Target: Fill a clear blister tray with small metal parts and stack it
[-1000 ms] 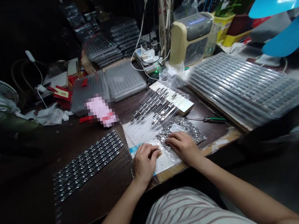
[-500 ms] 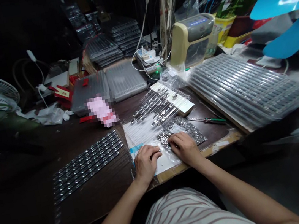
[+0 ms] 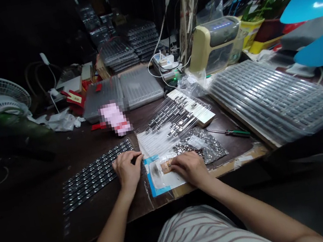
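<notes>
Pinching metal part (image 3: 169,165) near tabletop (image 3: 44,233) front edge with right hand (image 3: 191,166); likely light, stiff, slick (grip sides). With left hand (image 3: 128,169): fingertips together, load unclear.

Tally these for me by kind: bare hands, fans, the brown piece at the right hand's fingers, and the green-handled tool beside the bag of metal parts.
Hands: 2 (left hand, right hand)
Fans: 2 (white fan, blue fan)
Brown piece: 1
Green-handled tool: 1
Total: 6

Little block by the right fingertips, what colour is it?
The little block is light brown, clearest in the head view.
</notes>
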Tool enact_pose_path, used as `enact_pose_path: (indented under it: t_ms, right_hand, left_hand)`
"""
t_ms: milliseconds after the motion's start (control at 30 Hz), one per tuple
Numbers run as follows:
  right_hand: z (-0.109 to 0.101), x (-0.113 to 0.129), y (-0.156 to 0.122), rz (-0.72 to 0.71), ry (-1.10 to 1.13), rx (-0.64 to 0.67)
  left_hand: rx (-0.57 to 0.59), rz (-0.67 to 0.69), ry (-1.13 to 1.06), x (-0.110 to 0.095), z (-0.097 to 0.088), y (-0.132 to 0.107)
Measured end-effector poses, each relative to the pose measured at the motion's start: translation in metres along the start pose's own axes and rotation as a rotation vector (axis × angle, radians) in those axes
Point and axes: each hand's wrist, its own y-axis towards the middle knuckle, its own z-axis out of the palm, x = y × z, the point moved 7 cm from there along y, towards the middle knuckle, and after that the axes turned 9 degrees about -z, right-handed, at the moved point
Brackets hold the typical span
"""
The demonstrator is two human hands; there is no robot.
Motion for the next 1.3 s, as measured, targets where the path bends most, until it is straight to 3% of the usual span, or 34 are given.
enact_pose_path:
  t_ms: [167, 400, 567, 667, 833, 967, 1100, 1300]
  right_hand:
    - [0.013, 0.007, 0.006, -0.033, -0.030, 0.040]
    - [0.018, 0.008, 0.006, -0.061, -0.084, 0.062]
    - [-0.002, -0.003, -0.002, -0.060, -0.267, 0.071]
    - [-0.017, -0.019, -0.012, -0.027, -0.392, 0.092]
    - [-0.018, -0.033, -0.022, -0.026, -0.353, 0.079]
    - [-0.018, -0.037, -0.020, 0.003, -0.270, -0.028]
    - [-0.023, -0.037, -0.016, 0.013, -0.219, -0.093]
    - [-0.024, -0.040, -0.016, 0.009, -0.163, -0.118]
  left_hand:
    - [-0.060, -0.034, 0.124, 0.030, -0.011, -0.003]
    - [-0.046, -0.027, 0.148, 0.031, -0.010, -0.010]
    - [-0.055, 0.016, 0.146, 0.021, -0.013, -0.002]
    - [-0.017, 0.078, 0.089, 0.000, 0.000, 0.023]
    - [0.084, 0.097, 0.055, -0.040, 0.046, 0.074]
    - [0.130, 0.064, 0.078, -0.047, 0.060, 0.087]
    - [0.185, 0.020, -0.065, -0.038, 0.042, 0.066]
    - [0.453, 0.061, -0.398, -0.037, 0.028, -0.006]
